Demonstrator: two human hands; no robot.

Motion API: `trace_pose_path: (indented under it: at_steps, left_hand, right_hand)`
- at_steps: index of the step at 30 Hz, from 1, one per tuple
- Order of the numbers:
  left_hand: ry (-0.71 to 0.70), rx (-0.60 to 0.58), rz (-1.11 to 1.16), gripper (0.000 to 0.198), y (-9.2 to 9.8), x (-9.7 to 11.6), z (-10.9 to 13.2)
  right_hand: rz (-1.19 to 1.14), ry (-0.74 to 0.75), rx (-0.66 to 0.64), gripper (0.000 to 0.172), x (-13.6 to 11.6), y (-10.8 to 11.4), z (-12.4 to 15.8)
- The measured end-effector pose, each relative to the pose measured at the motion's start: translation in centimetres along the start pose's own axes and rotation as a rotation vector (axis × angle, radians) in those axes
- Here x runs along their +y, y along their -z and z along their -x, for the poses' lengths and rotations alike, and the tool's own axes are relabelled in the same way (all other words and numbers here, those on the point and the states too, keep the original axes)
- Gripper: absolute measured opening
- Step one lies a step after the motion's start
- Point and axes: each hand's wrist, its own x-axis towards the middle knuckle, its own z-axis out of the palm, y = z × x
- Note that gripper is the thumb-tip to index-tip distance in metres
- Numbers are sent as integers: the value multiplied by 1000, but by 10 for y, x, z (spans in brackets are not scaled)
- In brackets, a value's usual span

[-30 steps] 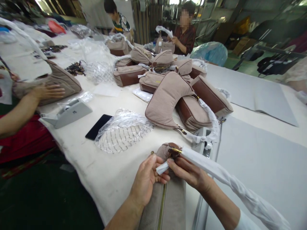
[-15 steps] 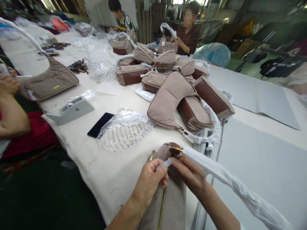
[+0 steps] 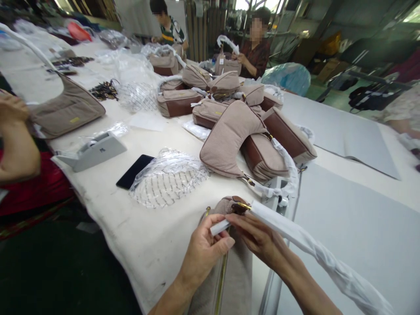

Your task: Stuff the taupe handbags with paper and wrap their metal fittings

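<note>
A beige handbag with a gold zipper lies in front of me at the table's near edge. Its strap is wrapped in white paper and runs off to the lower right from a gold ring. My left hand pinches a small strip of white wrapping above the bag. Beside it, my right hand has its fingertips at the other end of that strip, just below the gold ring. What the right fingers grip is partly hidden behind the hand.
Several beige and brown handbags are heaped ahead. A crumpled clear plastic bag partly covers a black phone. A grey tape dispenser stands left, near a co-worker's arm. Grey sheets lie right. Two people work opposite.
My left fingers have shifted on the white strip, and more of it shows as a flat band. My right hand has turned slightly, with its fingers flatter. The view has shifted a little.
</note>
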Motion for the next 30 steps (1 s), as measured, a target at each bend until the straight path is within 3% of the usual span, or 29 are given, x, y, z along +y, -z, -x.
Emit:
trace_pose_path:
  at_steps: [5,11,16,22,27,30]
  left_hand:
    - [-81,173,-92,24,0,-4,-1]
    - [-237,196,-177,14,2,-3,-4]
    - [-279,223,-262,12,3,-5,-3]
    - [-263,193,-149,14,6,-10,-4]
    - [-393,224,-265,10,5,-11,-6]
    - [-351,232,-257,12,5,-11,-5]
  right_hand:
    - [-72,-191,0,22,-16,-7,-11]
    - [-72,-343,-184,32,-28,0,-25]
    - [-195,-360,-307,18,-25,6,-35]
    - [-213,-434,-302,16,-21,1,-29]
    - [-70,-351,-262,15,-22,3,-31]
    - [-13,-293,-245,15,-22,4,-34]
